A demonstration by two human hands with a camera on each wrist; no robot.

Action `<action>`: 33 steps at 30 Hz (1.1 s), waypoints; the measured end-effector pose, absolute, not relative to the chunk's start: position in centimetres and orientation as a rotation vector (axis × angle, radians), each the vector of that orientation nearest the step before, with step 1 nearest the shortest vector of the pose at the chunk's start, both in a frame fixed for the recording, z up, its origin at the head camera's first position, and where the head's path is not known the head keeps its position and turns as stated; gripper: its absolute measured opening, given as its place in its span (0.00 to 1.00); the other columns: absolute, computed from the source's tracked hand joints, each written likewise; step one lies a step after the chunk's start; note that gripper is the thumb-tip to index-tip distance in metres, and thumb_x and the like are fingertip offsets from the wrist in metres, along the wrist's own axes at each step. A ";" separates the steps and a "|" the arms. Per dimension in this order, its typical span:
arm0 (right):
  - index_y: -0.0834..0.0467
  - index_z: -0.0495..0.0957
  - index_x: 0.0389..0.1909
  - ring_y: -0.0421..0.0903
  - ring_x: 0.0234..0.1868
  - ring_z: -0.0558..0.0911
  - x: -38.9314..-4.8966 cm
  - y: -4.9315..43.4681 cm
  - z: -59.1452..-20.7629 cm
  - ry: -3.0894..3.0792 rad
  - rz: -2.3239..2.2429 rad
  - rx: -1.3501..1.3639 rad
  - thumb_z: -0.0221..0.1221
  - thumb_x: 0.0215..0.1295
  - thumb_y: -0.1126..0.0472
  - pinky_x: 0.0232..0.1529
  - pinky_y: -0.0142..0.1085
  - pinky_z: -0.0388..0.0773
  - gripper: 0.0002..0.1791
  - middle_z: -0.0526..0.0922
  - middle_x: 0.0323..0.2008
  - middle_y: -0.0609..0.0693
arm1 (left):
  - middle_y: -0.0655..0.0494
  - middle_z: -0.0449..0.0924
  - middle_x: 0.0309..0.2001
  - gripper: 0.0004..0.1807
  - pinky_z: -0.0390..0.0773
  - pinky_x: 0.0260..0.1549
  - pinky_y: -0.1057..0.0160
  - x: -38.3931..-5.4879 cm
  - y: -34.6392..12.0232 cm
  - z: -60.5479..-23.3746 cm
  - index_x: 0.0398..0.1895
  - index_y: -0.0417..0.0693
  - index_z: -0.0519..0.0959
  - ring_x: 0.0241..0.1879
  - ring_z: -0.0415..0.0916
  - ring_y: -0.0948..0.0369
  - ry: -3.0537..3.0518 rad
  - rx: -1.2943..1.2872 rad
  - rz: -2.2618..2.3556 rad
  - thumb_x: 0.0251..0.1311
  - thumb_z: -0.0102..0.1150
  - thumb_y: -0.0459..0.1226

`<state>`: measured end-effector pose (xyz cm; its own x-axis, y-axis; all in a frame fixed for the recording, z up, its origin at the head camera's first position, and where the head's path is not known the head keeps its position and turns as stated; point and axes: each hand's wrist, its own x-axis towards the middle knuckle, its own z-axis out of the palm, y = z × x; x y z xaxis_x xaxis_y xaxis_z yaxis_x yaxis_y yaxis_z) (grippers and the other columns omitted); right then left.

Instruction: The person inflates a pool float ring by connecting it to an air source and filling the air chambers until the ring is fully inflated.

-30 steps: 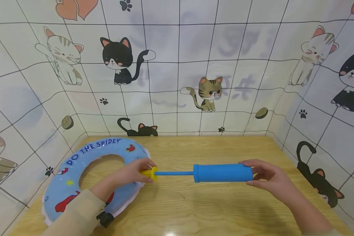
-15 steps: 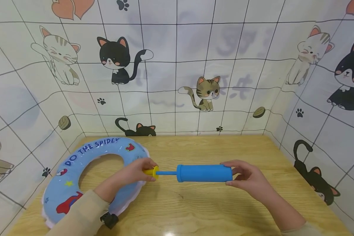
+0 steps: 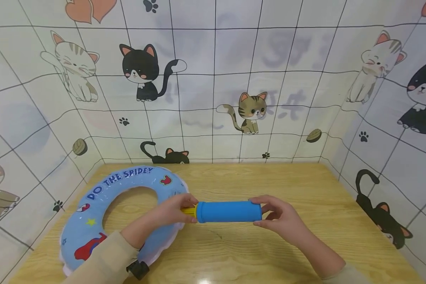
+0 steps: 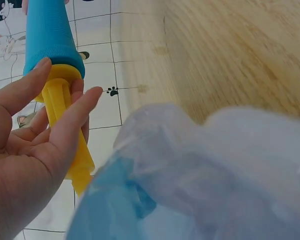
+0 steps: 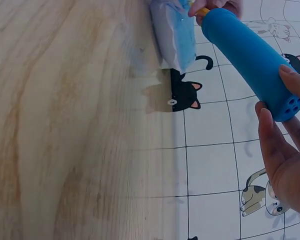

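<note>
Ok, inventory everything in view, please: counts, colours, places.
Table: one, wood-toned, lower head view
Swim ring: one, light blue, on table, left
Wall covering: three sides, white, around table
Cat prints: several, mixed colours, on the wall covering
Pump barrel: one, blue, middle of head view
Pump handle: one, yellow, against the barrel's left end
Sleeves: two, beige, lower head view
Small device: one, black, by left sleeve
Left hand: one, bare, on handle
Right hand: one, bare, on barrel

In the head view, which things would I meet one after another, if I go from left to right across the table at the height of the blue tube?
Blue swim ring → left grip → blue tube → right grip
</note>
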<state>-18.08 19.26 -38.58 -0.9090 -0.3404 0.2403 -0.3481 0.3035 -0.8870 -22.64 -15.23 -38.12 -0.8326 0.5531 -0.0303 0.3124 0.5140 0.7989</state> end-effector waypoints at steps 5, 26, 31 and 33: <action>0.53 0.78 0.56 0.49 0.41 0.82 -17.6 20.4 -38.4 -2.497 1.633 0.746 0.71 0.54 0.64 0.37 0.38 0.81 0.27 0.78 0.54 0.53 | 0.43 0.81 0.48 0.21 0.76 0.44 0.56 -22.7 -15.2 -38.2 0.50 0.39 0.74 0.44 0.78 0.52 2.408 0.742 1.266 0.55 0.71 0.34; 0.63 0.74 0.60 0.45 0.40 0.82 -16.0 29.3 -36.8 -2.468 1.489 0.835 0.67 0.53 0.77 0.37 0.36 0.81 0.31 0.77 0.57 0.41 | 0.49 0.81 0.44 0.26 0.80 0.38 0.60 -23.7 -18.6 -37.9 0.57 0.39 0.72 0.37 0.79 0.55 2.315 0.652 1.217 0.57 0.69 0.36; 0.63 0.74 0.60 0.45 0.39 0.82 -15.7 28.8 -36.6 -2.489 1.497 0.779 0.68 0.53 0.75 0.38 0.36 0.81 0.30 0.78 0.54 0.38 | 0.49 0.82 0.44 0.26 0.78 0.40 0.60 -23.7 -18.4 -37.9 0.57 0.38 0.73 0.38 0.79 0.56 2.340 0.698 1.220 0.56 0.69 0.36; 0.62 0.75 0.59 0.46 0.39 0.82 -15.8 28.2 -36.8 -2.488 1.526 0.740 0.68 0.54 0.73 0.38 0.36 0.81 0.30 0.79 0.53 0.40 | 0.50 0.82 0.44 0.25 0.77 0.42 0.61 -23.6 -18.1 -38.0 0.56 0.38 0.74 0.40 0.78 0.56 2.378 0.718 1.215 0.56 0.70 0.36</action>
